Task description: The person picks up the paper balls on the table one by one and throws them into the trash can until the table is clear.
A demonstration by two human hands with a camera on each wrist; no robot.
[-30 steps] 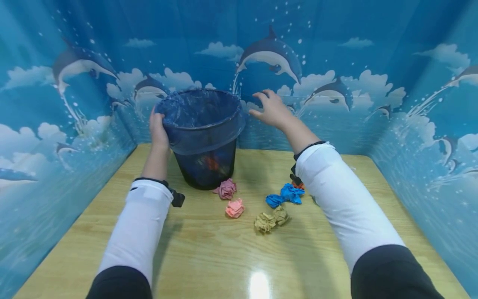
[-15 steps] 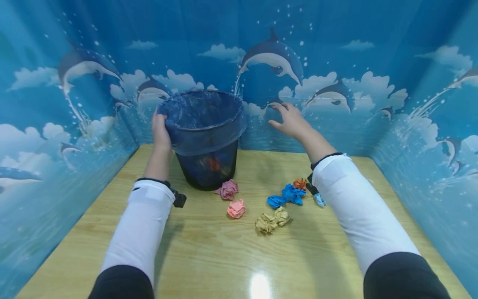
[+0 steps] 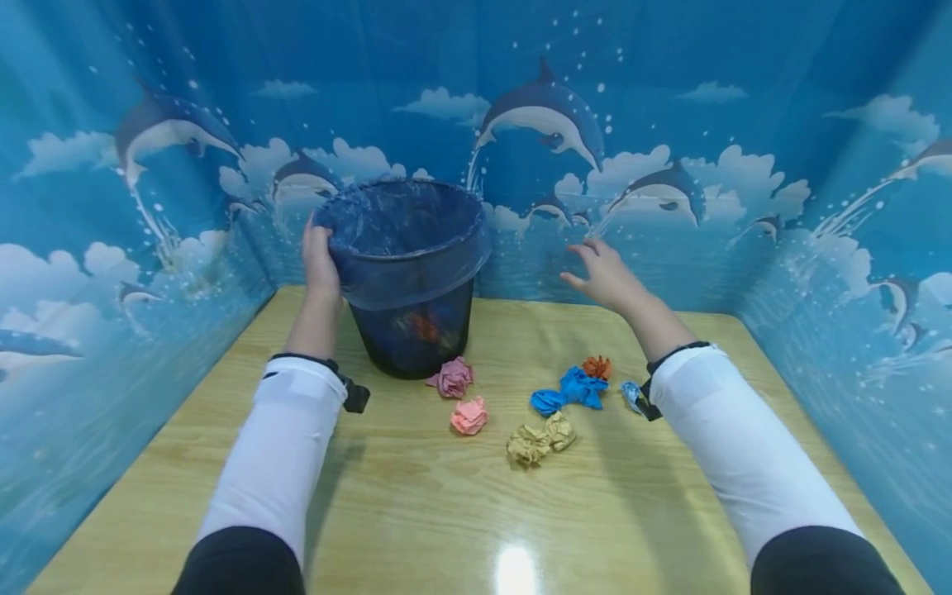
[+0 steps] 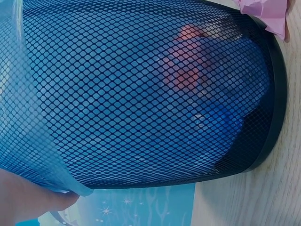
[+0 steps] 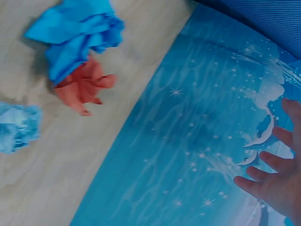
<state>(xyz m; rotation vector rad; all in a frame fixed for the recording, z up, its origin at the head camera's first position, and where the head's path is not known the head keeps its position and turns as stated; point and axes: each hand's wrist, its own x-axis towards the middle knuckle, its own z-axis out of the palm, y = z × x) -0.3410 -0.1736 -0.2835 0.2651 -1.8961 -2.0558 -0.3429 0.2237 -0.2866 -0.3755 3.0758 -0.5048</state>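
R hand (image 3: 606, 279): moving lower, farther R of mesh wastebasket (image 3: 409, 335), fingers spread, holding nothing. L hand (image 3: 321, 260): gripping wastebasket's L rim. Wastebasket: standing upright; prob. light, stiff. Liner (image 3: 424, 277): prob. slippery, pinch thru to rim. Crumpled paper balls (image 3: 583, 387): lying R & in front, prob. soft.

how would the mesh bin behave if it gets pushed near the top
The mesh bin might tip, being tall and narrower at the bottom, though the left hand holding its upper edge should steady it. It is probably light for its size, as its walls are open mesh with what looks like crumpled paper showing low inside.
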